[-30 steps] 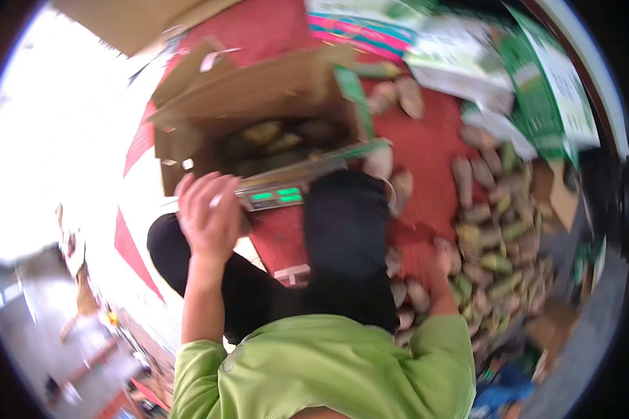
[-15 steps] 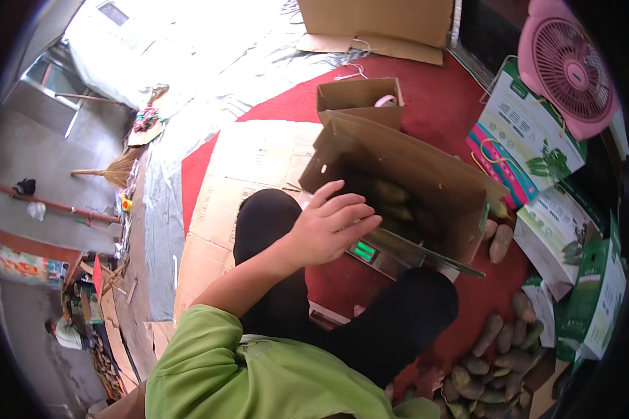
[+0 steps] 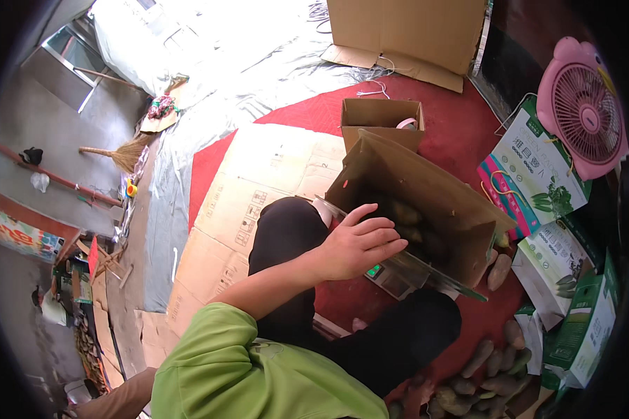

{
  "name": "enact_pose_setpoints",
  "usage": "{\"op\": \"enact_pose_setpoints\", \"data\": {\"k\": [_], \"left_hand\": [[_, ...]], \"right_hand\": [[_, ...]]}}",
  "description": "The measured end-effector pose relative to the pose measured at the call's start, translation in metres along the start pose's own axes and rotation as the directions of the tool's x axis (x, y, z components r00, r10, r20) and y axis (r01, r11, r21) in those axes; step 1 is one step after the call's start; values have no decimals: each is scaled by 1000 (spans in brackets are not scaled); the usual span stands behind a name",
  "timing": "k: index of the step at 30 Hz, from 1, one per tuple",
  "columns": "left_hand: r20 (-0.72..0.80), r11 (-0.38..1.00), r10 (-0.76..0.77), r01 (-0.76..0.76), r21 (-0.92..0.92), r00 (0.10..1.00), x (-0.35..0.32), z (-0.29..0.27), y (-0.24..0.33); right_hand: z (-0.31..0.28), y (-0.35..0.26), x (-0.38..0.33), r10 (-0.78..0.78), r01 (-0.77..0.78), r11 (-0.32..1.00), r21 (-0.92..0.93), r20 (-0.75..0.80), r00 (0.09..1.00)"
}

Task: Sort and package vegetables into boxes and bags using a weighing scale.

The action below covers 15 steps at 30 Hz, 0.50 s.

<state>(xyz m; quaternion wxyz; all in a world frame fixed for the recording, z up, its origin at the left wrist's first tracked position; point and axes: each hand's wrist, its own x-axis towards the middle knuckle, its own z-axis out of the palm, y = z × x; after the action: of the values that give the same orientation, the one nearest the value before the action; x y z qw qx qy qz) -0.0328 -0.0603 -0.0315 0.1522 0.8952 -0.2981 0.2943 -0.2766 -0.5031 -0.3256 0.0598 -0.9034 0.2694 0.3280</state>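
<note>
My left hand (image 3: pixel 367 243) is open, its fingers stretched out over the near left edge of an open brown cardboard box (image 3: pixel 461 202). Whether the fingertips touch the edge, I cannot tell. Inside the box lie several long yellowish-brown root vegetables (image 3: pixel 407 213), partly in shadow. Below the box is a scale with a lit green display (image 3: pixel 374 271), partly covered by my hand. My right hand does not show clearly. At the lower right, on the red floor covering, lies a pile of brownish root vegetables (image 3: pixel 479 391).
A smaller carton (image 3: pixel 381 112) stands beyond the box, and a flattened cardboard sheet (image 3: pixel 258 181) lies to the left. On the right are a pink fan (image 3: pixel 586 112) and green-and-white gift boxes (image 3: pixel 548 164). A broom (image 3: pixel 122 153) is at the far left.
The view has shifted, so the scene sits farther right and lower. My left hand stays open at the box edge and now covers more of the green display.
</note>
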Motion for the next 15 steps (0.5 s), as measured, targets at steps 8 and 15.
{"op": "enact_pose_setpoints", "data": {"k": [8,15], "left_hand": [[-56,998,-22,19,-57,998,-7,-6,1],[-49,986,-75,67,-153,996,-11,-16,-1]], "right_hand": [[-26,-15,13,-189,460,832,310,-621,760],[-177,-69,-26,-121,629,552,548,-693,710]]}}
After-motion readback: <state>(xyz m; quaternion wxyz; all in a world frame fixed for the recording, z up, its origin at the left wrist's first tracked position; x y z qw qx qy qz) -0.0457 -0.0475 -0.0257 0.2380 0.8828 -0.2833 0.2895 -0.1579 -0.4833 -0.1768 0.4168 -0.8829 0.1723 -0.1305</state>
